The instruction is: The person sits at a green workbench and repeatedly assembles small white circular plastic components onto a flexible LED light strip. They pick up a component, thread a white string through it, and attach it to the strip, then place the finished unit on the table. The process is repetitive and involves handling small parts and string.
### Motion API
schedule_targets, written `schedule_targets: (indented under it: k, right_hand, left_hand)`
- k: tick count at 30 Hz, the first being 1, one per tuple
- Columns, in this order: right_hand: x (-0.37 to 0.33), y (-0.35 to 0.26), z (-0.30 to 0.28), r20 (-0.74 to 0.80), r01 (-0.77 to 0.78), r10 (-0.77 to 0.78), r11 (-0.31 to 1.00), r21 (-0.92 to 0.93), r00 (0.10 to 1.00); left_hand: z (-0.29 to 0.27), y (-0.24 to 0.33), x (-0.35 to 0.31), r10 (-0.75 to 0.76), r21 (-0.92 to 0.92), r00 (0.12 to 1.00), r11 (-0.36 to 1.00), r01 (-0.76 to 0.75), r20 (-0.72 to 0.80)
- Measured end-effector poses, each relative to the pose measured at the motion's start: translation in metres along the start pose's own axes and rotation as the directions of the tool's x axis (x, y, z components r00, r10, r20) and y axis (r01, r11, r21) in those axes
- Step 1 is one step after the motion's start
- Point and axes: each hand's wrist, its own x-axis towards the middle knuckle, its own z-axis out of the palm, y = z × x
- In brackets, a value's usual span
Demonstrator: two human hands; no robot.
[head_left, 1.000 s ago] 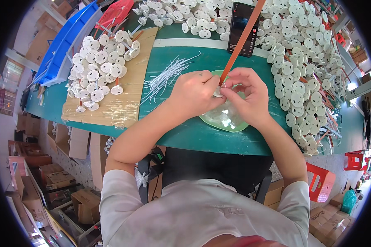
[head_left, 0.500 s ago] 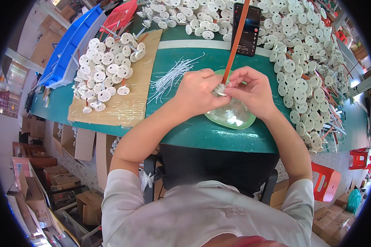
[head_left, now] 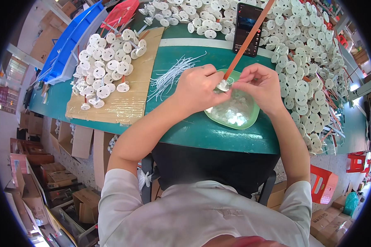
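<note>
My left hand (head_left: 201, 88) is closed on a small white disc-shaped piece (head_left: 223, 85). A long orange-brown flat strip (head_left: 248, 40) rises from that piece, leaning to the upper right. Close by, my right hand (head_left: 259, 86) has its thumb and fingertips pinched together; what they hold, if anything, is too small to make out. A thin pale loop shows between the two hands. Both hands are above a green dish (head_left: 251, 120) with clear, shiny small pieces in it. To the left of my left hand lies a bundle of thin white cords (head_left: 171, 78).
Similar white disc pieces lie heaped on cardboard (head_left: 127, 105) at left and in a large pile (head_left: 305, 78) at right. A phone (head_left: 246, 31) stands behind the dish. A blue bin (head_left: 66, 53) and a red basket (head_left: 120, 12) are at the far left.
The strip has tilted further to the right. My right hand has drawn slightly away from my left, which keeps its hold on the white disc piece.
</note>
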Motion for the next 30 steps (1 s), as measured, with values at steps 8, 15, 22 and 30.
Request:
schedule_targets:
  k: [8, 15, 22, 30]
  right_hand:
    - [0.001, 0.001, 0.0, -0.135, 0.098, -0.087, 0.992, 0.075, 0.987]
    - [0.015, 0.009, -0.02, -0.43, 0.161, -0.222, 0.972, -0.173, 0.875]
    - [0.013, 0.012, -0.009, -0.186, 0.407, -0.625, 0.676, -0.614, 0.758]
    - [0.001, 0.003, 0.002, 0.064, 0.551, -0.722, 0.464, -0.694, 0.689]
  left_hand:
    - [-0.001, -0.003, -0.003, 0.008, 0.076, 1.0, 0.997, -0.006, -0.024]
    - [-0.004, -0.001, 0.005, -0.027, 0.018, 0.998, 0.999, 0.028, -0.06]
    - [-0.074, -0.041, 0.039, -0.151, 0.136, 0.961, 0.973, 0.186, -0.231]
    - [-0.25, -0.156, 0.031, -0.496, 0.807, 0.854, 0.436, 0.399, -0.154]
